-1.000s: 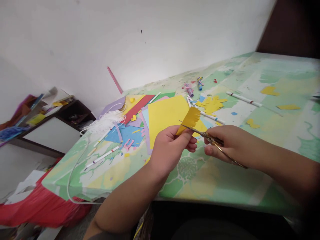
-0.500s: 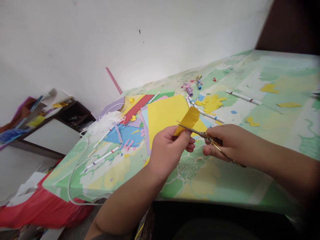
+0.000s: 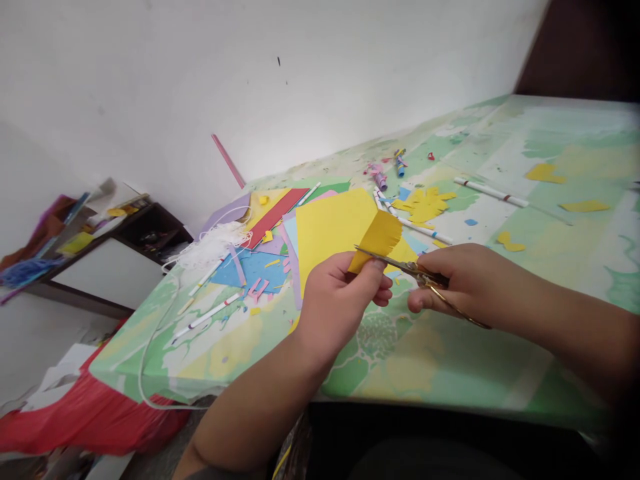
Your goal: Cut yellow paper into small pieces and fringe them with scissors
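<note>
My left hand (image 3: pixel 337 300) pinches a small folded piece of dark yellow paper (image 3: pixel 380 235) whose upper edge is cut into a fringe. My right hand (image 3: pixel 467 280) is closed on gold-handled scissors (image 3: pixel 400 265). Their blades point left and lie across the lower edge of the yellow piece, just above my left thumb. Both hands hover over the table with the green and yellow patterned cover (image 3: pixel 450 353). Beneath and behind the piece lies a large light yellow sheet (image 3: pixel 333 227).
Coloured sheets and scraps (image 3: pixel 260 263) lie left of the hands, with white string (image 3: pixel 213 243) and thin paper sticks (image 3: pixel 210 313). More sticks (image 3: pixel 493 192) and yellow cut-outs (image 3: pixel 425 205) lie farther back. A dark side shelf (image 3: pixel 105 240) stands at the left by the white wall.
The hands, paper and scissors have stayed almost in place; the view has shifted slightly. The blades remain at the yellow piece's lower edge.
</note>
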Demonstrator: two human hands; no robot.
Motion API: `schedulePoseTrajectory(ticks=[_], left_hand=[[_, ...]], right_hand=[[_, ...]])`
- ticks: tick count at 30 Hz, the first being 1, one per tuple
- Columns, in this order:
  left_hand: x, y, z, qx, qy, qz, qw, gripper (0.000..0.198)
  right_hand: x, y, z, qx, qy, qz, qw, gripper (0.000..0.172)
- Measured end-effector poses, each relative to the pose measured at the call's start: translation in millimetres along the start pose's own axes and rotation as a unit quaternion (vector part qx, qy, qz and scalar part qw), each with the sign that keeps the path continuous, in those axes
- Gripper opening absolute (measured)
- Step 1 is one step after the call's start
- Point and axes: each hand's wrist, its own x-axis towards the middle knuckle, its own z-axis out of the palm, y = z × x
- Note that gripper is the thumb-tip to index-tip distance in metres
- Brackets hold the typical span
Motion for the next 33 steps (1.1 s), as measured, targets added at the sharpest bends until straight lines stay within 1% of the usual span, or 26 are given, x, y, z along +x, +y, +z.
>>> schedulePoseTrajectory(ticks=[4, 9, 12, 16, 19, 23, 28, 33], left_hand=[[-0.1, 1.2, -1.6, -0.007, -0.004, -0.015, 1.000, 0.020], [2.2, 3.3, -4.7, 0.000, -0.032, -0.039, 0.999, 0.019], [3.7, 4.6, -4.9, -0.004, -0.039, -0.047, 0.998, 0.020], [3.6, 4.3, -4.3, -0.037, -0.030, -0.037, 0.998, 0.021], [3.1, 2.4, -3.9, -0.063, -0.023, -0.025, 0.997, 0.019], [3.2, -0.3, -2.9, -0.067, -0.024, -0.018, 0.997, 0.021], [4.5, -2.7, -1.2, -0.083, -0.009, -0.020, 0.996, 0.022], [5.3, -4.5, 1.1, -0.090, -0.006, -0.040, 0.995, 0.016]], right_hand=[[0.8, 0.1, -1.1, -0.007, -0.002, 0.007, 1.000, 0.054], [0.9, 2.6, -1.2, -0.009, 0.006, 0.024, 1.000, 0.053], [-0.5, 5.1, -1.0, 0.000, 0.005, 0.006, 1.000, 0.051], [-2.6, 8.3, 0.6, 0.034, -0.001, -0.020, 0.999, 0.044], [-3.3, 10.1, 3.0, 0.045, -0.013, -0.027, 0.999, 0.046], [-3.5, 10.6, 4.8, 0.057, -0.013, -0.038, 0.998, 0.045], [-2.1, 11.1, 4.6, 0.033, -0.019, -0.016, 0.999, 0.046], [-1.1, 12.0, 4.9, 0.019, -0.019, -0.008, 1.000, 0.045]])
